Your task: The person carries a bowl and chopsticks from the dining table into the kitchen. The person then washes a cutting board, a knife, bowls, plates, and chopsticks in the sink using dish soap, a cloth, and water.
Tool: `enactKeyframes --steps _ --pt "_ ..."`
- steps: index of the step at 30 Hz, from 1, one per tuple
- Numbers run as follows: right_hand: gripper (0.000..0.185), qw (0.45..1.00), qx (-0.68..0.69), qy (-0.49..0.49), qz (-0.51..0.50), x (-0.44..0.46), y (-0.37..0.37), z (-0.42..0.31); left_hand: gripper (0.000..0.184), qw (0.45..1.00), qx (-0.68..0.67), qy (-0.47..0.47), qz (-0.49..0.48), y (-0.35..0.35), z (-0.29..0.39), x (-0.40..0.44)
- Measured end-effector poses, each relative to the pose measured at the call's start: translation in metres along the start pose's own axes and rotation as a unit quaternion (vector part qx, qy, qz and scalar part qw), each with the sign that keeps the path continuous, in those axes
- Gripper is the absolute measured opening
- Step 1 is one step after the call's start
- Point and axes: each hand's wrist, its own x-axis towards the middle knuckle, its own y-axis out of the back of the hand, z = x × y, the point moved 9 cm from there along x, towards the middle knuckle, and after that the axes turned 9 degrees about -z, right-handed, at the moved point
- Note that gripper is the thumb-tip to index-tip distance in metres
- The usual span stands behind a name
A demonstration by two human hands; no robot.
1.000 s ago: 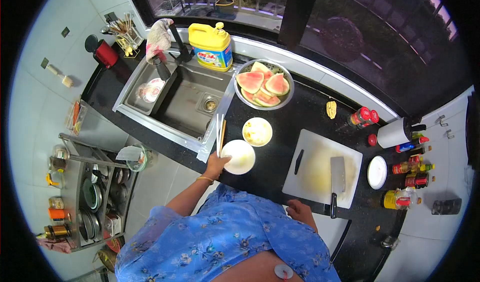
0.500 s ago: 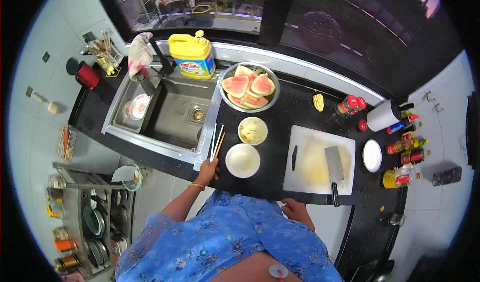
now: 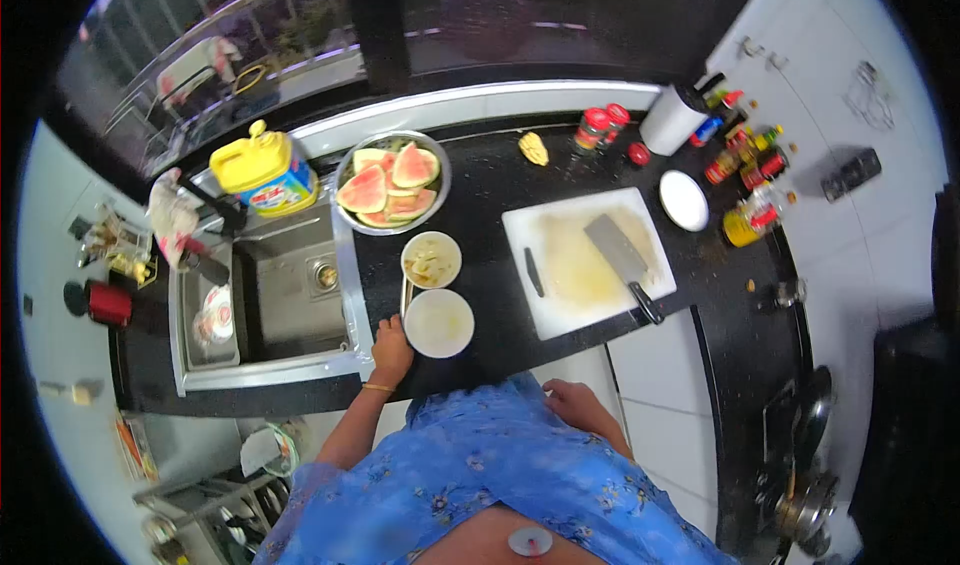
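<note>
My left hand (image 3: 391,353) is at the counter's front edge, its fingers closed round the lower end of the chopsticks (image 3: 406,295), which lie beside two bowls. Just right of it stands a white bowl (image 3: 439,323) with a little residue. Behind that is a smaller bowl (image 3: 431,260) with food scraps. My right hand (image 3: 574,402) hangs low before the counter, fingers curled, near no object. Ahead of it lies a white cutting board (image 3: 560,295) bearing a cleaver (image 3: 616,248) and a small dark knife (image 3: 534,272).
A steel colander (image 3: 439,214) of watermelon pieces stands behind the bowls. Left are the sink (image 3: 285,310) and a yellow jug (image 3: 262,172). A white plate (image 3: 684,201), bottles (image 3: 752,217), red-lidded jars (image 3: 592,128) and a knife block (image 3: 672,120) stand right.
My view has turned rightward. My left hand has gone from the white bowl's rim to its left side, and the chopsticks have come down close beside the bowls.
</note>
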Motion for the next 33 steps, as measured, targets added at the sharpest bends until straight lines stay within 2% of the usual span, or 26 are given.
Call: enactKeyframes --steps 5,8,11,17,18,20,21,23,24,26,28,29,30,31,33 --pt "0.029 0.999 0.033 -0.015 0.011 -0.012 -0.021 0.008 0.041 0.999 0.012 -0.014 -0.038 -0.001 0.005 -0.002" --pt "0.029 1.000 -0.012 0.003 0.010 -0.012 -0.029 0.013 0.050 0.999 -0.049 -0.005 -0.024 0.005 -0.001 -0.007" --pt "0.030 0.999 0.001 -0.031 -0.009 -0.006 -0.022 0.029 0.056 0.997 -0.067 -0.046 -0.007 0.001 -0.010 -0.009" --pt "0.028 0.997 -0.013 -0.023 0.070 0.009 0.058 0.058 0.060 0.991 -0.128 -0.018 -0.018 -0.004 -0.025 -0.027" --pt "0.028 0.997 -0.013 -0.021 0.069 0.013 0.069 0.069 0.061 0.991 -0.137 -0.011 -0.001 -0.007 -0.032 -0.029" --pt "0.027 0.985 -0.044 -0.010 0.169 0.020 0.108 0.099 0.062 0.992 -0.120 0.014 0.034 -0.007 -0.038 -0.038" --pt "0.027 0.985 -0.046 -0.006 0.166 0.028 0.119 0.116 0.060 0.987 -0.141 0.009 0.076 -0.006 -0.041 -0.045" --pt "0.028 0.970 -0.103 -0.067 0.212 0.034 0.152 0.151 0.058 0.966 -0.207 0.084 0.132 0.006 -0.038 -0.066" --pt "0.028 0.971 -0.105 -0.061 0.206 0.036 0.162 0.160 0.053 0.963 -0.160 0.067 0.205 0.015 -0.033 -0.075" --pt "0.035 0.939 -0.127 -0.099 0.304 0.025 0.199 0.173 0.045 0.946 -0.157 0.052 0.280 0.038 0.000 -0.098" --pt "0.037 0.941 -0.152 -0.116 0.278 0.035 0.209 0.191 0.043 0.935 -0.162 0.065 0.309 0.052 0.049 -0.108" --pt "0.040 0.940 -0.178 -0.137 0.257 0.041 0.213 0.203 0.042 0.924 -0.213 0.013 0.318 0.054 0.075 -0.107" --pt "0.040 0.941 -0.191 -0.117 0.255 0.046 0.214 0.208 0.041 0.907 -0.261 -0.039 0.327 0.054 0.098 -0.106" --pt "0.040 0.943 -0.194 -0.108 0.247 0.050 0.216 0.212 0.037 0.919 -0.286 -0.010 0.271 0.039 0.110 -0.097" --pt "0.038 0.959 -0.172 -0.094 0.205 0.062 0.215 0.219 0.033 0.943 -0.228 -0.027 0.242 0.027 0.165 -0.082"
